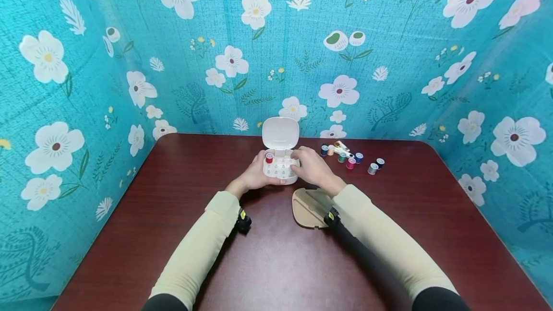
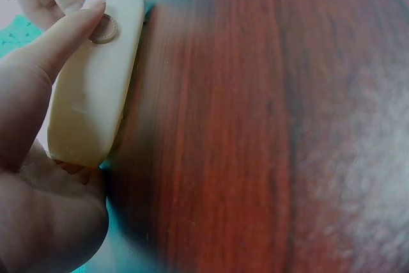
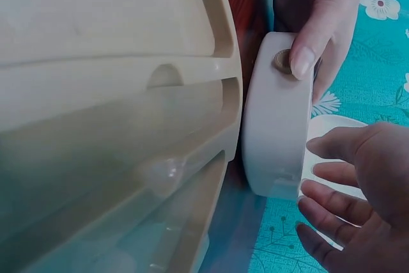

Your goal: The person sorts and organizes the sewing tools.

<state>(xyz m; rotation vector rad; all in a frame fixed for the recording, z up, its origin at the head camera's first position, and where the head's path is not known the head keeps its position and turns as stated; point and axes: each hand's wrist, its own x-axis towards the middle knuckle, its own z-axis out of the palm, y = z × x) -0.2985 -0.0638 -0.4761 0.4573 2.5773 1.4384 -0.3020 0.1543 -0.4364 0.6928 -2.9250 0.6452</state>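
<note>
Cream sleeves (image 1: 196,248) lie nearest the head camera, both forearms running forward and converging on the white box (image 3: 275,132), the landmark for these notes. Box rests on the dark table (image 1: 173,234), its lid (image 1: 280,132) raised at the back, presumably so that the pegged inside can be reached from above. Red spool (image 1: 269,158) sits in its back left corner. Left hand (image 1: 255,175) grips the box from the left, thumb laid across the front by the round button (image 3: 283,61), fingers round the side; likely a steadying hold, leaving the other hand free. Right hand (image 1: 313,164) comes over the box's right side with wrist bent inward; thumb and fingers are loosely spread and slightly bent, nothing visible between them (whether a fingertip touches a peg, cannot tell). Tan tray (image 1: 301,210) lies in front of the box and to its right, partly under the right forearm, probably set aside there to bare the pegs. Loose spools (image 1: 373,169) of several colours are scattered right of the box, well apart from it, on the right hand's side, which would suit a short reach.
</note>
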